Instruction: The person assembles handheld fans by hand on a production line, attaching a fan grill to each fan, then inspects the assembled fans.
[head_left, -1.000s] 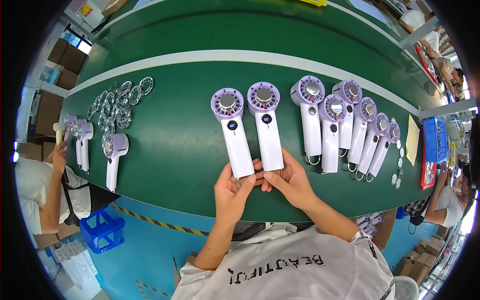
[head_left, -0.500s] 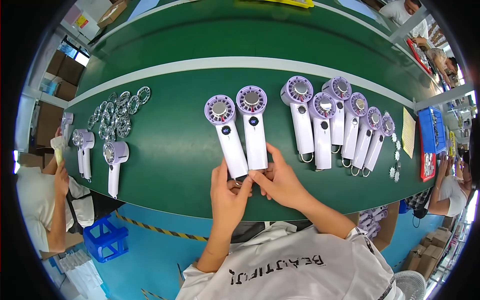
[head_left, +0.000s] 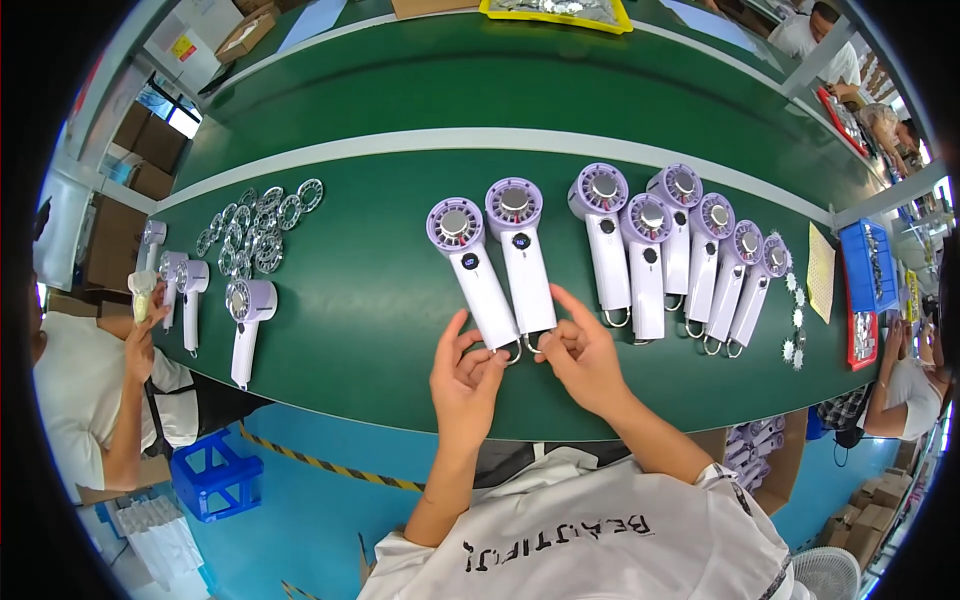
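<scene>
Two white handheld fans with lilac heads lie side by side before me on the green table, slightly tilted, small displays lit on both. My left hand (head_left: 468, 375) curls round the lower end of the left handheld fan (head_left: 484, 300), its thumb by the base. At the foot of the right handheld fan (head_left: 526, 275), my right hand (head_left: 585, 360) has its thumb and fingers closed near the metal loop, the index finger raised along the handle. Metal loops show at both bases. The fingertips' exact contact is partly hidden.
Several more handheld fans (head_left: 647, 285) stand grouped to the right, beside small white gear-shaped pieces (head_left: 799, 338). Clear ring parts (head_left: 236, 240) are heaped at left, near another fan (head_left: 243, 340). A co-worker (head_left: 110, 390) sits at left; a blue bin (head_left: 868, 265) is at far right.
My right thumb has left the gap between the two fans and moved to the right fan's base. My hands are slightly farther apart, and both metal loops now show. The view has shifted a little.
</scene>
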